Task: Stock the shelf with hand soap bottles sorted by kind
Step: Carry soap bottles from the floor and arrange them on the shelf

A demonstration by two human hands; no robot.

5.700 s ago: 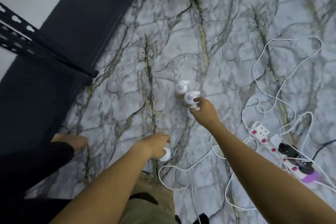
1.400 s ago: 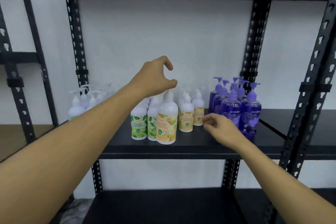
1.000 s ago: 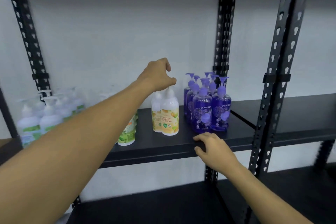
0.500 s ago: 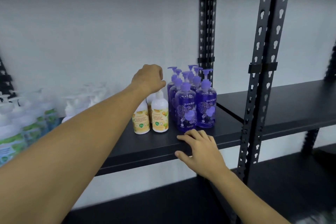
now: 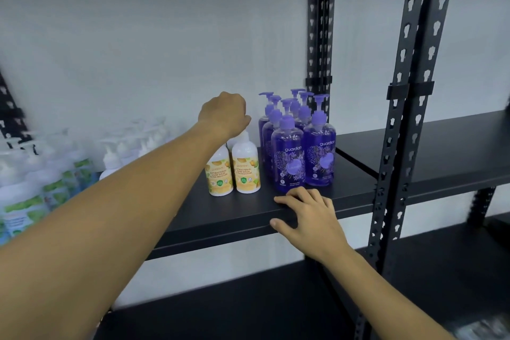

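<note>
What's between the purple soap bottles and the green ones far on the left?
In the head view, two yellow-labelled hand wash bottles stand just left of the purple bottles; blurry white pump bottles follow, then the green-labelled ones.

Probably a shop stockroom: black slotted steel shelving [image 5: 397, 146], rows of labelled soap bottles [image 5: 289, 157], bare white wall [image 5: 165, 36].

Dim, cool, even light; motion blur smears the left edge, and wide-angle distortion bends the uprights [image 5: 408, 107].
</note>
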